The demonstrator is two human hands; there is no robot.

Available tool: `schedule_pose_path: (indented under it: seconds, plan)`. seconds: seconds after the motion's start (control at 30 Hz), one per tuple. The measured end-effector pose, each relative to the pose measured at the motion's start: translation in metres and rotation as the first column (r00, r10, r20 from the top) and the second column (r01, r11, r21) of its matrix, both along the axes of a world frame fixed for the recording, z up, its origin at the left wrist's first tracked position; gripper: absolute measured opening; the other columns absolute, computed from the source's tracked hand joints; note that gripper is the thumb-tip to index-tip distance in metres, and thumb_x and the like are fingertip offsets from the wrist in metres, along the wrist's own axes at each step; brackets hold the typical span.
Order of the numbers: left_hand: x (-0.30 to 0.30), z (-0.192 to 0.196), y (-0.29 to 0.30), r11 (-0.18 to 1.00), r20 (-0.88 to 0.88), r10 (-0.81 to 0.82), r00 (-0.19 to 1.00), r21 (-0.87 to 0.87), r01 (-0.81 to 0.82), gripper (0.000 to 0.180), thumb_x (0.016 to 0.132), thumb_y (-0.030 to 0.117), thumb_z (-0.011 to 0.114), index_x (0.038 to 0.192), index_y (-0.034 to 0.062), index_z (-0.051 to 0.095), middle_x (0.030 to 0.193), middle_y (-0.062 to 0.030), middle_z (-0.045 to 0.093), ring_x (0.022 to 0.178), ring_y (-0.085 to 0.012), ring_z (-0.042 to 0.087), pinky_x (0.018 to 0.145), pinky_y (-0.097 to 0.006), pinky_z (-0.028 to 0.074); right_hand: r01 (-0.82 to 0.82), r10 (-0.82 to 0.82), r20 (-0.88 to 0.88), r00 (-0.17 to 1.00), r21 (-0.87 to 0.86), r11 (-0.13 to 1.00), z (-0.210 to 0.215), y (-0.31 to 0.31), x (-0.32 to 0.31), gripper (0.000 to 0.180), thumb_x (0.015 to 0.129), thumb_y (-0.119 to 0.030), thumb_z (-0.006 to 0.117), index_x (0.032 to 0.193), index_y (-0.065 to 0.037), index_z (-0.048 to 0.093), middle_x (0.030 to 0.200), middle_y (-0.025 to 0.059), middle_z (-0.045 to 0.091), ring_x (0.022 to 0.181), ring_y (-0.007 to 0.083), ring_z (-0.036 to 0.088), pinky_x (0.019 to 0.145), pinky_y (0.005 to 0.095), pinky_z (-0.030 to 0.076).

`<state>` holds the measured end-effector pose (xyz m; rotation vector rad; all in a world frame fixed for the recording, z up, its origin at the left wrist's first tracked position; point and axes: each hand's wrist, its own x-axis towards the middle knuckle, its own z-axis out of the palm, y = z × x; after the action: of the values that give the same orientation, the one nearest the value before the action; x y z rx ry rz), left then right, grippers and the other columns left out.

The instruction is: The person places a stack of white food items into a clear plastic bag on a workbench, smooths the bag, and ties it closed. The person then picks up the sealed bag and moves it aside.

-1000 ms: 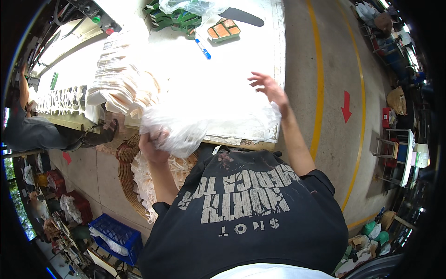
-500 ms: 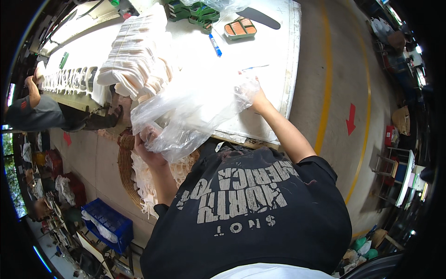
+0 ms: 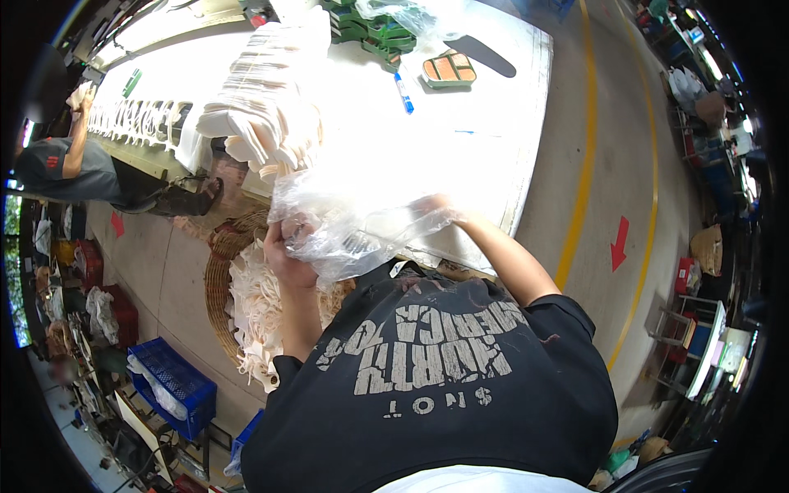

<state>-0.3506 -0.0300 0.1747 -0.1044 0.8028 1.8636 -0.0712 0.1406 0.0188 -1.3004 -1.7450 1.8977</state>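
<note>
Between my two hands, at the near edge of the white table [image 3: 501, 156], hangs a crumpled clear plastic bag [image 3: 353, 246]. Its left end is gripped by my left hand [image 3: 289, 256], the fingers partly covered by the film. My right hand [image 3: 437, 207] pinches the other end; glare washes out its fingertips. Just beyond the bag stands a tall stack of cream, flat, sole-like pieces [image 3: 263, 103]. Farther back lie a blue marker [image 3: 404, 93], a green-rimmed block with tan panels [image 3: 449, 70], a dark sole-shaped piece [image 3: 485, 56] and green strappy pieces [image 3: 374, 37].
Left of my body, a wicker basket [image 3: 215, 287] holds cream strips [image 3: 255, 300]. A blue crate [image 3: 177, 386] stands lower left. Another person [image 3: 78, 168] works at a table with white looped pieces [image 3: 140, 122]. Yellow lines [image 3: 585, 164] mark the floor at right.
My right hand has come back toward my body, and the bag is drawn in closer and bunched. My left hand has shifted slightly right. The other person's arm has risen.
</note>
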Motion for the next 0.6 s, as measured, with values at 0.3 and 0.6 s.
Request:
schedule_pose_path:
  seconds: [0.3,0.6]
  plan:
    - [-0.005,-0.017,0.007,0.942,0.294,-0.269,0.917,0.281,0.186,0.026,0.112,0.026,0.041,0.098,0.01,0.056,0.071,0.0025,0.041,0.057,-0.011,0.039,0.049,-0.027,0.034,0.328,-0.303,-0.127,0.944,0.314,0.891,0.125,0.038,0.084,0.033,0.105,-0.026,0.056,0.115,0.004,0.067,0.104,0.0106,0.07,0.094,0.019,0.064,0.086,0.0343,0.052]
    - [0.07,-0.005,0.043,0.619,0.124,-0.773,0.623,0.365,0.695,0.022,0.111,0.029,0.046,0.106,0.0114,0.058,0.071,0.0062,0.041,0.054,-0.0073,0.038,0.047,-0.024,0.034,-0.13,0.065,0.172,0.983,0.401,0.907,0.168,-0.04,-0.001,0.024,0.102,-0.009,0.057,0.114,0.006,0.071,0.106,0.0162,0.076,0.102,0.0245,0.069,0.092,0.034,0.053]
